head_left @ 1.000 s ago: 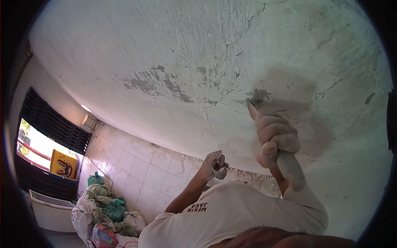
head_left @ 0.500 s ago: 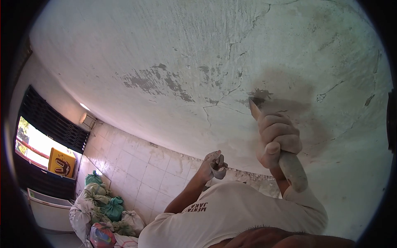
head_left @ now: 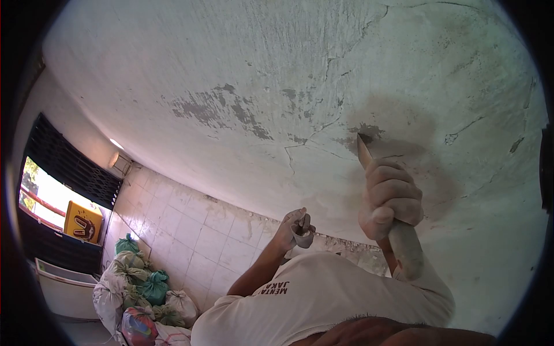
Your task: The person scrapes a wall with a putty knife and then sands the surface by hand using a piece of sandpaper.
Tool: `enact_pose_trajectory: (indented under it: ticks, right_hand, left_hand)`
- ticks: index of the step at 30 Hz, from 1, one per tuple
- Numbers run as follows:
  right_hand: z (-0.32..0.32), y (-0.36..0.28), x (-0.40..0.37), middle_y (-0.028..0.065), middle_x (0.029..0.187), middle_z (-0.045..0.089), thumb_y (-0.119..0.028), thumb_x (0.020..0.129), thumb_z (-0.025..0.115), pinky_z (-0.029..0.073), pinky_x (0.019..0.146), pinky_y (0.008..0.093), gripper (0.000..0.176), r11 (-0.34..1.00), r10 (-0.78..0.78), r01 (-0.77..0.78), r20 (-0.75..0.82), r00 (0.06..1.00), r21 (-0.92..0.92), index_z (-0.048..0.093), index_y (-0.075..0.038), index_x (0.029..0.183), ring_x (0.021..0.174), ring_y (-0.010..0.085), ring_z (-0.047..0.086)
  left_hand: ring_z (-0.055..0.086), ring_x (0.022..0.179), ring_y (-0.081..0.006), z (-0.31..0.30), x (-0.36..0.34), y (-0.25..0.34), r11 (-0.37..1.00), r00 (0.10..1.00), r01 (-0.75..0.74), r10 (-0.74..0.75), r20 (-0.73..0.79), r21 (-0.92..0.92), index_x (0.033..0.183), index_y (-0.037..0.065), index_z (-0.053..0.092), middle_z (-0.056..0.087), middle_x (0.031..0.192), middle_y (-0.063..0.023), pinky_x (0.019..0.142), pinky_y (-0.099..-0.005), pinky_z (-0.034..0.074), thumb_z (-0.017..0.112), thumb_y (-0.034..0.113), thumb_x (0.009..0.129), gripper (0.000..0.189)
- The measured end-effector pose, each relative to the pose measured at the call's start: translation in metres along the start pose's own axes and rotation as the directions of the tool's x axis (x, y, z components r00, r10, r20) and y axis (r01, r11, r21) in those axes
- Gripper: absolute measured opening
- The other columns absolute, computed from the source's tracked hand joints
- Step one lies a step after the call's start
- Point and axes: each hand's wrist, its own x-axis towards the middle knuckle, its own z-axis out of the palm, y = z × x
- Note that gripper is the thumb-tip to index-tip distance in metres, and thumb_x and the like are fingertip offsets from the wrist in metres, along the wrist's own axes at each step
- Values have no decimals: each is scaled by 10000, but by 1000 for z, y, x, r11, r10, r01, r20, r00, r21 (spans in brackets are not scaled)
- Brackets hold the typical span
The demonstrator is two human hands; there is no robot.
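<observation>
My right hand (head_left: 394,193) is wrapped round the thick pale handle (head_left: 407,251) of a scraper. Its narrow-looking blade (head_left: 363,151) points up, with the tip at a dark grey bare spot (head_left: 369,134) on the whitish wall (head_left: 259,52). Lower and to the left, my left hand (head_left: 288,230) is raised in front of the shirt, its fingers closed on a small pale curved piece (head_left: 304,237) whose kind I cannot make out. Flaked patches (head_left: 225,109) and cracks mark the wall left of the blade.
Several tied sacks (head_left: 135,282) are heaped at the lower left, beside a white chest-like box (head_left: 66,288). A yellow box (head_left: 83,222) stands by the window opening under a dark lattice (head_left: 75,164). White tiles (head_left: 184,230) cover the side wall.
The scraper blade has shifted slightly right and stands a little steeper, with my right hand moving slightly right and down. My left hand keeps its hold, nearly unmoved.
</observation>
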Motion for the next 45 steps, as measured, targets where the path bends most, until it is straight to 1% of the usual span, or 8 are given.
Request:
enact_pose_trajectory:
  ticks: [20, 23, 28, 31, 36, 39, 40, 45]
  right_hand:
    - [4, -11, -2, 33, 628, 463, -86, 889, 648, 345, 436, 334, 275, 967, -182, 199, -112, 977, 162, 409, -65, 753, 470, 192, 391]
    - [-5, -1, 2, 46, 665, 493, -75, 877, 655, 389, 468, 345, 276, 994, 75, -69, 74, 994, -89, 410, -61, 751, 497, 197, 414]
    - [6, -9, -1, 16, 608, 501, -112, 866, 668, 415, 480, 333, 263, 973, -192, 212, -191, 963, 88, 446, -53, 735, 508, 194, 481]
    - [0, -13, 11, 18, 586, 483, -179, 918, 629, 398, 441, 332, 289, 991, -6, -6, -95, 995, -134, 434, -63, 739, 465, 173, 449]
    - [2, -8, 1, 19, 581, 459, -202, 932, 621, 369, 409, 339, 277, 976, -197, 211, -194, 961, 57, 431, -70, 780, 448, 169, 424]
    - [5, -5, 8, 23, 585, 465, -194, 933, 611, 363, 397, 336, 280, 986, -84, 59, -159, 984, -157, 412, -69, 780, 427, 158, 405]
    - [-7, 12, 6, 26, 575, 468, -159, 919, 604, 359, 390, 337, 263, 995, -95, 96, -17, 995, 31, 409, -65, 769, 421, 154, 396]
    - [1, -3, 7, 11, 582, 420, -134, 909, 519, 328, 432, 327, 212, 984, -173, 177, -159, 972, 16, 379, -102, 753, 453, 141, 358]
  left_hand:
    - [541, 577, -204, -4, 6, 5, 1000, 1000, -5, 5, -6, 21, 653, 114, 449, 469, 570, -27, 719, -392, 516, 510, 346, 987, 412]
    - [524, 553, -185, 6, 3, 7, 1000, 999, 5, -4, -50, 24, 648, 113, 447, 472, 568, -30, 657, -350, 496, 547, 338, 974, 408]
    - [531, 546, -180, 5, 6, 7, 999, 999, -31, 31, -28, 12, 645, 114, 444, 472, 565, -30, 625, -328, 491, 565, 333, 967, 408]
    - [540, 551, -188, 4, 3, 5, 1000, 999, -15, 15, -35, 4, 640, 117, 444, 473, 564, -30, 623, -327, 492, 567, 334, 966, 411]
    - [564, 561, -203, 2, 1, 6, 1000, 1000, -21, 21, -16, -17, 635, 119, 446, 484, 567, -32, 609, -329, 494, 567, 332, 967, 412]
    - [594, 584, -215, 0, 1, 6, 1000, 1000, -13, 13, -21, 5, 639, 118, 444, 489, 570, -33, 604, -333, 494, 567, 333, 966, 410]
    - [600, 590, -217, 0, -1, 5, 1000, 1000, -10, 10, -21, 6, 640, 118, 443, 489, 569, -33, 606, -333, 496, 568, 334, 966, 410]
    - [624, 615, -225, -3, 1, 4, 1000, 1000, -27, 27, -1, -11, 639, 118, 442, 488, 567, -33, 615, -329, 502, 568, 337, 966, 413]
